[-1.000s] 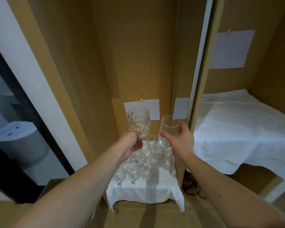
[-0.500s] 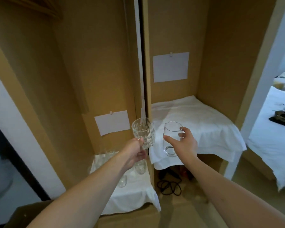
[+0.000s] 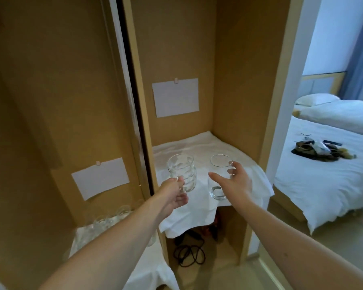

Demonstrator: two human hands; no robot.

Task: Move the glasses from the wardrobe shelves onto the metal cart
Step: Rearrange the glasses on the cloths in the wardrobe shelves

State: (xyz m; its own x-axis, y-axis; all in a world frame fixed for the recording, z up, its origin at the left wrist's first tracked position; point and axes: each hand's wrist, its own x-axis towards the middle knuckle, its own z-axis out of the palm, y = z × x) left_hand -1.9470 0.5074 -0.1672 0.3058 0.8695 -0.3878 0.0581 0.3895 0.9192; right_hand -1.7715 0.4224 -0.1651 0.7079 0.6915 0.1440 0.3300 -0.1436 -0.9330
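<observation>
The left hand [image 3: 173, 195] pinches the handle of a ribbed glass mug [image 3: 181, 174], which hangs upright just beyond its fingers. The right hand [image 3: 236, 182] wraps thumb and fingers around a smooth tumbler [image 3: 218, 178], also upright. Both glasses sit in the air above the cloth-covered shelf [image 3: 197, 147]. More glasses [image 3: 105, 221] wait low and left of the left wrist. The metal cart is out of view. Judged risk: the two glasses ride close together, so a careless turn could clink them, or the mug could swing on its thin handle grip.
</observation>
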